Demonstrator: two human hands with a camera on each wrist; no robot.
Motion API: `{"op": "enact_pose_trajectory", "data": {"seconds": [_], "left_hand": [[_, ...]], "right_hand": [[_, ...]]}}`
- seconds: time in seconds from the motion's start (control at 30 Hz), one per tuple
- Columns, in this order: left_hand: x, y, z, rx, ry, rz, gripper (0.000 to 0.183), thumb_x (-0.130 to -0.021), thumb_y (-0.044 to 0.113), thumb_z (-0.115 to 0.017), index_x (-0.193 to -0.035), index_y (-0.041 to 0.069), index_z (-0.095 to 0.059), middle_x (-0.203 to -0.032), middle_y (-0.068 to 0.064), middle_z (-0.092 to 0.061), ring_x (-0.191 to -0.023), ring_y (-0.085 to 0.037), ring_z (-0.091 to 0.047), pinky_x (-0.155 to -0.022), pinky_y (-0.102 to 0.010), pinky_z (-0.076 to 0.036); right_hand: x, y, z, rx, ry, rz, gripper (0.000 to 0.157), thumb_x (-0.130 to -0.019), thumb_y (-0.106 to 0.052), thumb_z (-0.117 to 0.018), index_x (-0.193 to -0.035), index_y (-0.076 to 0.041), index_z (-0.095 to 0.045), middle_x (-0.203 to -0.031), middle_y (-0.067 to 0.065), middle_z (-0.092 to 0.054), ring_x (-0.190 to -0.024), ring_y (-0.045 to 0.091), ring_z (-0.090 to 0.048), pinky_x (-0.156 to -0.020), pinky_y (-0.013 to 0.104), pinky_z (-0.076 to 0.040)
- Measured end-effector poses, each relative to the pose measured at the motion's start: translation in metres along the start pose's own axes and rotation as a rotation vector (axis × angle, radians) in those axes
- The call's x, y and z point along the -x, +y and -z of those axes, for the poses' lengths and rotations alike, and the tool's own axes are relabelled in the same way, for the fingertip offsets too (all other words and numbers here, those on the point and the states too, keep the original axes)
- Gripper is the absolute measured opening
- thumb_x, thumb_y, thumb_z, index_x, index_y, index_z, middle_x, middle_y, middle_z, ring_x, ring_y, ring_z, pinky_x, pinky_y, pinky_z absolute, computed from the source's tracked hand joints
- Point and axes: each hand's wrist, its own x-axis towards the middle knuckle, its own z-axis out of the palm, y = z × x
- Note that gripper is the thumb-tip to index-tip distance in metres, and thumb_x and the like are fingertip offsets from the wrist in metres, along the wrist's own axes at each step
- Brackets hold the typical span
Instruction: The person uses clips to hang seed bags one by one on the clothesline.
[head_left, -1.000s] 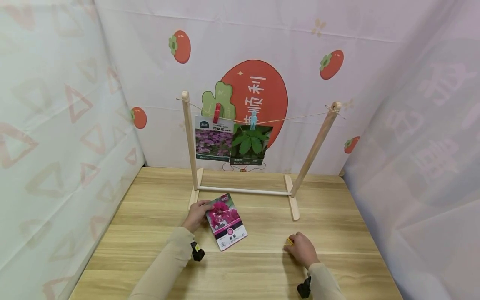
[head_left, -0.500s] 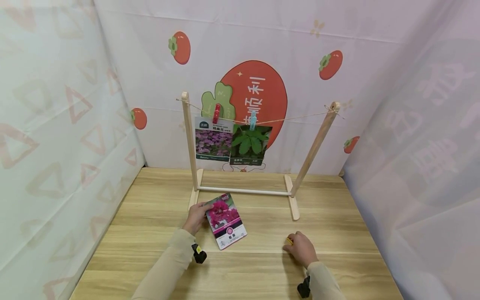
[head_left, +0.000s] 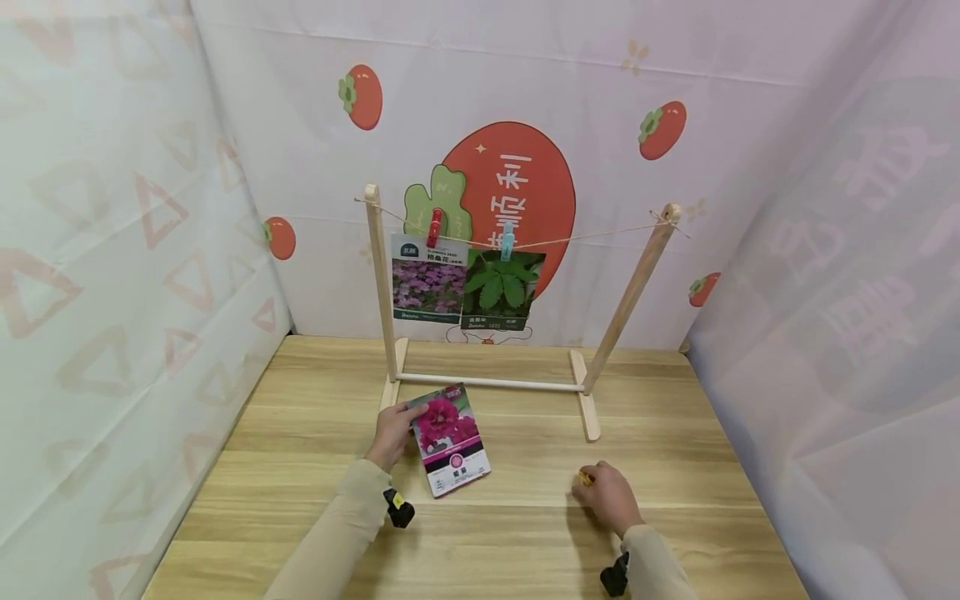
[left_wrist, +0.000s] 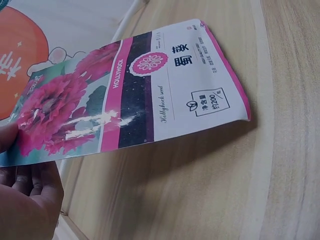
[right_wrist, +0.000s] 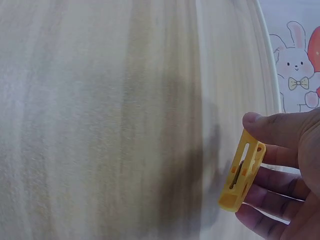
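Note:
A pink hollyhock seed packet (head_left: pixel 450 442) is pinched at its upper left edge by my left hand (head_left: pixel 392 435), thumb on top. In the left wrist view the packet (left_wrist: pixel 135 90) slants over the wooden table, its far end close to the surface. My right hand (head_left: pixel 609 496) holds a yellow clothespin (right_wrist: pixel 242 172) between thumb and fingers, above the table. Beyond the hands, a string (head_left: pixel 600 237) spans a wooden rack. A red clothespin (head_left: pixel 434 227) holds a purple-flower seed packet (head_left: pixel 427 283) on it, and a light blue clothespin (head_left: pixel 507 241) holds a green-leaf packet (head_left: pixel 502 292).
The rack has two wooden posts (head_left: pixel 630 296), feet (head_left: pixel 585 400) and a white crossbar (head_left: pixel 487 382). It stands near the back of the wooden table (head_left: pixel 495 550). Printed cloth walls (head_left: pixel 285 150) enclose the back and both sides.
The hollyhock packet has shifted slightly up and left in my left hand. My right hand has moved a little to the right with the yellow clothespin. The hanging packets stay put.

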Motion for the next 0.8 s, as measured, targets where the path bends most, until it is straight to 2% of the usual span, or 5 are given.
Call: {"op": "enact_pose_trajectory", "data": {"seconds": [0.17,0.43,0.8], "left_hand": [[0.001,0.006,0.0,-0.031,0.012,-0.008,0.036,-0.09,0.016,-0.069,-0.115,-0.009,-0.064,-0.091,-0.006,-0.074,-0.075,-0.007,-0.066,-0.071,-0.021,-0.055],[0.008,0.015,-0.002,0.027,0.006,-0.013,0.036,-0.092,0.014,-0.067,-0.117,-0.011,-0.062,-0.085,-0.001,-0.071,-0.074,-0.006,-0.066,-0.068,-0.02,-0.055],[0.011,0.03,-0.005,-0.006,0.001,-0.03,0.037,-0.092,0.016,-0.067,-0.119,-0.008,-0.063,-0.11,-0.015,-0.07,-0.082,-0.008,-0.067,-0.078,-0.023,-0.057]], "right_hand": [[-0.001,-0.002,0.006,-0.059,0.043,0.01,0.029,-0.084,-0.014,-0.073,-0.106,0.005,-0.071,-0.086,0.01,-0.064,-0.073,0.017,-0.055,-0.066,0.037,-0.049],[0.001,-0.005,0.018,-0.132,0.058,0.022,0.029,-0.084,-0.012,-0.074,-0.107,0.006,-0.07,-0.092,0.014,-0.068,-0.078,0.021,-0.062,-0.068,0.039,-0.053],[-0.006,-0.007,0.034,-0.286,0.063,-0.023,0.036,-0.088,-0.012,-0.07,-0.118,0.007,-0.065,-0.1,0.016,-0.069,-0.089,0.025,-0.065,-0.071,0.038,-0.055]]}}
